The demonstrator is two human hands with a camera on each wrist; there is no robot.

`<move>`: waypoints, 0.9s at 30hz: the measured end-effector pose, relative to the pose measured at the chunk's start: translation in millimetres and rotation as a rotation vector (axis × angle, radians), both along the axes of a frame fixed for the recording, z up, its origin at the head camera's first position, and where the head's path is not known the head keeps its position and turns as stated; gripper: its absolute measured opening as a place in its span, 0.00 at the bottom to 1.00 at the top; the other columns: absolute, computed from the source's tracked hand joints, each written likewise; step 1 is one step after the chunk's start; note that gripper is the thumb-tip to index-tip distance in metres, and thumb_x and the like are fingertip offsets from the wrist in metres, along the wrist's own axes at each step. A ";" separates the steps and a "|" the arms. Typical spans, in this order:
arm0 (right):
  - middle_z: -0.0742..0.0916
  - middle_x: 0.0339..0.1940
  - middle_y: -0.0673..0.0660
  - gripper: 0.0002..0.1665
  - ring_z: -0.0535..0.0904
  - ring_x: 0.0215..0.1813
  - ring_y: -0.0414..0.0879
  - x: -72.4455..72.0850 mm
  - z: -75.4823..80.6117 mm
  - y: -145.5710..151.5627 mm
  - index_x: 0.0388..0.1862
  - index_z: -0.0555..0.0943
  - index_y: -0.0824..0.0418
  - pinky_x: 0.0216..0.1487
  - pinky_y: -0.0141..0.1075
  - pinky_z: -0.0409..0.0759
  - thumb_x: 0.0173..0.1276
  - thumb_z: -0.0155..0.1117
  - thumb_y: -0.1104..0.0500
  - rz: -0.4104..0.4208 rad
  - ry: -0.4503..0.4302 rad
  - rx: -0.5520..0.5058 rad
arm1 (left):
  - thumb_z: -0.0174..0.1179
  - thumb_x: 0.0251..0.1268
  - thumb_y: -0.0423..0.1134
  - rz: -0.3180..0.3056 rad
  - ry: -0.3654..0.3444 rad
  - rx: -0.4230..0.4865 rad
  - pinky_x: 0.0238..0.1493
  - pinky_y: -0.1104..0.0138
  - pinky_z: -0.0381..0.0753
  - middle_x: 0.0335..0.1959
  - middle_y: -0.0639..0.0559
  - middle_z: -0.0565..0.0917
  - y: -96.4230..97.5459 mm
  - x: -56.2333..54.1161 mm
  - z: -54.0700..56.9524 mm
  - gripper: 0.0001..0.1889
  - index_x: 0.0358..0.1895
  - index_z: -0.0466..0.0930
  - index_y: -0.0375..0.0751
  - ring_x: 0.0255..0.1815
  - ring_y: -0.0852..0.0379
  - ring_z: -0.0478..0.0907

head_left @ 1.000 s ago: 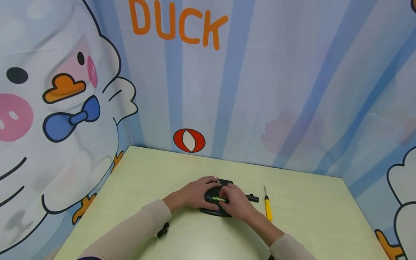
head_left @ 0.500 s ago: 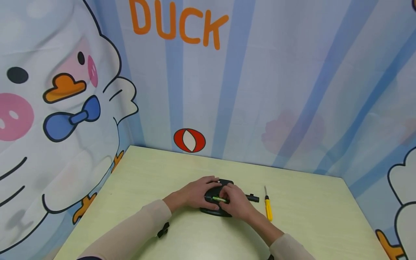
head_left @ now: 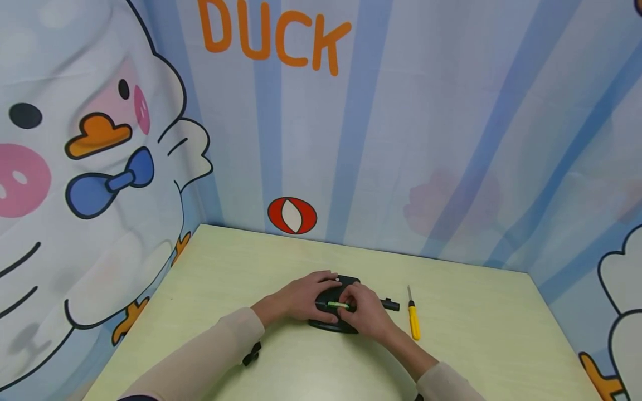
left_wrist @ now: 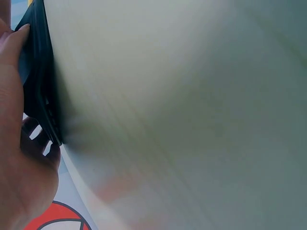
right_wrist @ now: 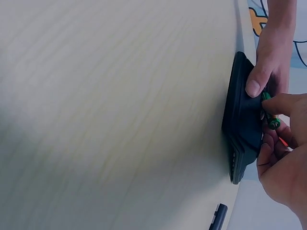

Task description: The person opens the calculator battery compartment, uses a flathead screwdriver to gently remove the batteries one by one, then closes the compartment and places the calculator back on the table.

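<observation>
Low centre of the frame, the left hand [head_left: 303, 297] grips a black plastic device [head_left: 333, 295] on the counter [head_left: 225, 267], thumb and fingers spread across it. Over the device's middle, the right hand [head_left: 368, 312] pinches a green battery [head_left: 337, 305] between its fingers. Rightward lie a narrow black part [head_left: 389, 304] and a yellow-handled screwdriver [head_left: 413, 320].
</observation>
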State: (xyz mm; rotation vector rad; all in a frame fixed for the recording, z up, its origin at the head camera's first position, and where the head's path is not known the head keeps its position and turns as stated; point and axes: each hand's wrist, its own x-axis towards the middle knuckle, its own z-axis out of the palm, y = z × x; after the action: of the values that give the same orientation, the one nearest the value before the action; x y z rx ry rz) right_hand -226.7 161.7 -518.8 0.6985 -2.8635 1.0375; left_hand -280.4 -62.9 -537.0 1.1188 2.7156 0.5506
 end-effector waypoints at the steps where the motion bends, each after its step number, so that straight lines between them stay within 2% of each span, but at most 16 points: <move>1: 0.80 0.36 0.48 0.10 0.76 0.39 0.42 0.3 0.1 0.1 0.40 0.82 0.57 0.43 0.36 0.81 0.66 0.77 0.64 -0.002 0.000 -0.008 | 0.65 0.65 0.70 -0.001 -0.001 0.001 0.76 0.51 0.70 0.83 0.51 0.63 0.1 0.4 0.6 0.46 0.81 0.68 0.52 0.84 0.49 0.58; 13: 0.81 0.38 0.48 0.10 0.77 0.39 0.42 4.1 0.5 3.9 0.40 0.82 0.56 0.43 0.35 0.81 0.67 0.77 0.64 -0.017 -0.007 -0.077 | 0.65 0.65 0.71 0.009 -0.006 -0.004 0.76 0.51 0.70 0.84 0.52 0.63 0.7 1.2 0.5 0.46 0.82 0.67 0.53 0.84 0.50 0.57; 27: 0.82 0.38 0.48 0.10 0.78 0.41 0.45 7.4 10.3 15.7 0.42 0.82 0.56 0.42 0.34 0.82 0.68 0.75 0.65 -0.063 -0.033 -0.106 | 0.65 0.64 0.73 0.015 -0.012 -0.001 0.76 0.52 0.70 0.84 0.53 0.62 0.6 0.2 -0.8 0.47 0.82 0.67 0.55 0.83 0.50 0.59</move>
State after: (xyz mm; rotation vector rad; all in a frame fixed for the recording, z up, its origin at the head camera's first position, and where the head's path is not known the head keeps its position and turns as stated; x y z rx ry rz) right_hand -219.3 177.4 -508.5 0.5859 -2.8126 1.1919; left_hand -280.2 -62.3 -537.8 1.0922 2.7162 0.5557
